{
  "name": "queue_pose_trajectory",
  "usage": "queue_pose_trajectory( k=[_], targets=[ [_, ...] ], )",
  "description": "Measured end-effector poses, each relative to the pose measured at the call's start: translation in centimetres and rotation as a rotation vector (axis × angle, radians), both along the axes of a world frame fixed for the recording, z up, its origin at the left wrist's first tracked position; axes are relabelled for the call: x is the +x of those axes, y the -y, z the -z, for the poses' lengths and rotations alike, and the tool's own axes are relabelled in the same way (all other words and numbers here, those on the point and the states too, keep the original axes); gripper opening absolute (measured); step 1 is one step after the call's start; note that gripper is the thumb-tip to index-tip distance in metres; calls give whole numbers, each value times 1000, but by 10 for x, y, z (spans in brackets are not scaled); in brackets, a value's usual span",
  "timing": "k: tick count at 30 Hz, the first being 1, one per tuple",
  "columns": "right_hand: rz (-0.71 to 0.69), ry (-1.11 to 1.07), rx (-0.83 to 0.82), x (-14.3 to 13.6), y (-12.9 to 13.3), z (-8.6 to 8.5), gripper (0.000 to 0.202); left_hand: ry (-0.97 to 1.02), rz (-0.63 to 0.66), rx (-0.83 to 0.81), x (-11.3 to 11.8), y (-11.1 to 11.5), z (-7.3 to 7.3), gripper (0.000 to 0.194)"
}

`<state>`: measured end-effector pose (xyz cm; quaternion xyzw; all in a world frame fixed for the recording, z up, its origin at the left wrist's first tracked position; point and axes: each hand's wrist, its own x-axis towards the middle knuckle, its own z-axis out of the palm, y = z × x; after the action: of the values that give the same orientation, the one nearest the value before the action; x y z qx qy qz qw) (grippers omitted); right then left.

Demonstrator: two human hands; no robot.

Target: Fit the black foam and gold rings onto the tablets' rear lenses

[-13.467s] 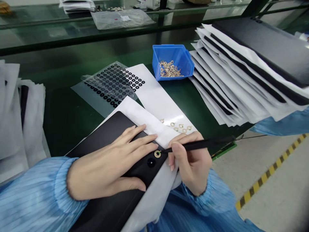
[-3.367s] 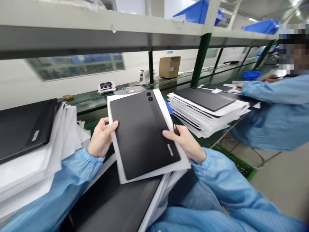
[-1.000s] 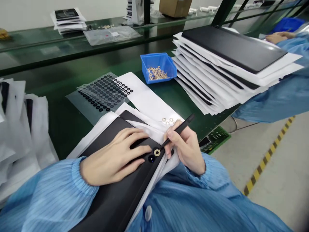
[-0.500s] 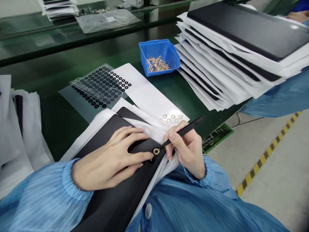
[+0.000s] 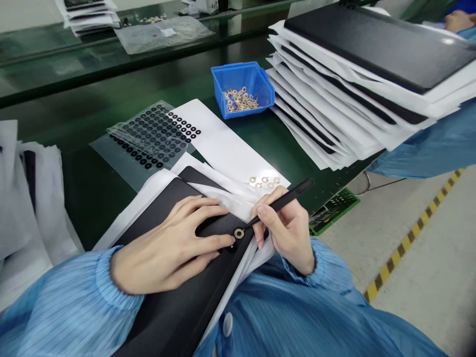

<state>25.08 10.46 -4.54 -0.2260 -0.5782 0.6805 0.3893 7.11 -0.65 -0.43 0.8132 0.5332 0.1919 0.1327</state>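
Note:
My left hand (image 5: 178, 243) lies with fingers spread on a black panel (image 5: 167, 312), one fingertip close beside a small gold ring (image 5: 239, 233). The ring sits near the panel's edge, around a dark spot. Between the fingers of my right hand (image 5: 288, 228) is a pair of black tweezers (image 5: 292, 195), tilted, its tip at the ring. Whether the tip grips the ring or only touches it, I cannot tell. White wrapping sheet (image 5: 137, 208) shows under and beside the panel.
Several gold rings lie on a white paper (image 5: 223, 134). Behind it stands a blue bin (image 5: 241, 111) of gold rings. A clear sheet of black rings (image 5: 148, 134) lies left. Wrapped panels (image 5: 334, 104) are piled at right, with a person's hand (image 5: 459, 21) beyond. More wrapping (image 5: 48, 198) is at far left.
The view has shifted slightly. Both hands, the tweezers and the gold ring hold almost the same positions on the panel.

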Motion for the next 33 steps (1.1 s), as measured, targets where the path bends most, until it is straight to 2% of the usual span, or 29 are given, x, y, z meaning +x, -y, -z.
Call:
queue_pose_trajectory(
  k=[6,15,22,27,33],
  targets=[
    [-14,-8,-16,1,0,2,25,-18,43,4,-2,-1,1,32],
    [-17,-15,23,2,0,3,20,-12,30,25,-2,-1,1,33],
    [2,-22,172,4,3,4,12,-34,35,33,-2,-1,2,34],
    [50,-78,313,5,7,10,6,-73,-37,12,5,1,1,36],
    [114,-206,223,4,11,17,4,-164,-68,32,15,4,3,38]
  ],
)
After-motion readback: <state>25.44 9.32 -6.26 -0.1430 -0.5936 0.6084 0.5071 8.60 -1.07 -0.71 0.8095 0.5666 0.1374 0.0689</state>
